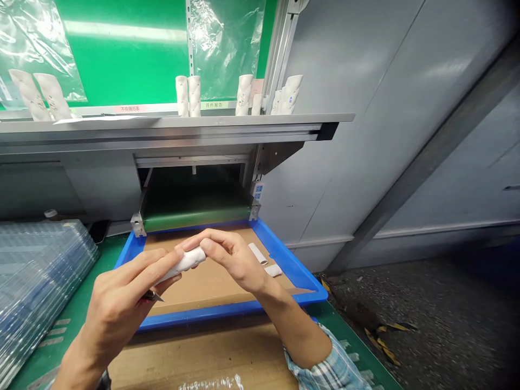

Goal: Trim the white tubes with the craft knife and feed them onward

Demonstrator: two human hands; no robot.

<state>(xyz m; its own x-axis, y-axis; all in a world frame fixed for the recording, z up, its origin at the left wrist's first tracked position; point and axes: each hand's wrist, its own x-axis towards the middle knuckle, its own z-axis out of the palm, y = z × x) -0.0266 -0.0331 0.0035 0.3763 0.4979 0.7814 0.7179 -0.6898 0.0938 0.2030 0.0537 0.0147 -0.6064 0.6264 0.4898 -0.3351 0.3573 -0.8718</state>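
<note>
Between my hands is a white moulded tube [186, 262], its near end pinched by the fingers of my right hand [231, 260]. My left hand [122, 292] grips a small knife [156, 296], of which only the metal blade tip shows below the fingers. Its fingertips also rest on the tube's other end. Both hands hover above a blue plastic tray [227, 314] lined with brown cardboard [207, 287]. Two white strips, a longer one [258, 253] and a shorter one [273, 270], lie on the liner to the right of my right hand.
Several white twisted tubes stand on a metal shelf [170, 123] above the tray. A stack of clear plastic trays [36, 287] lies at the left on a green mat. A green conveyor belt [195, 216] runs behind the tray, and grey cabinet panels stand at the right.
</note>
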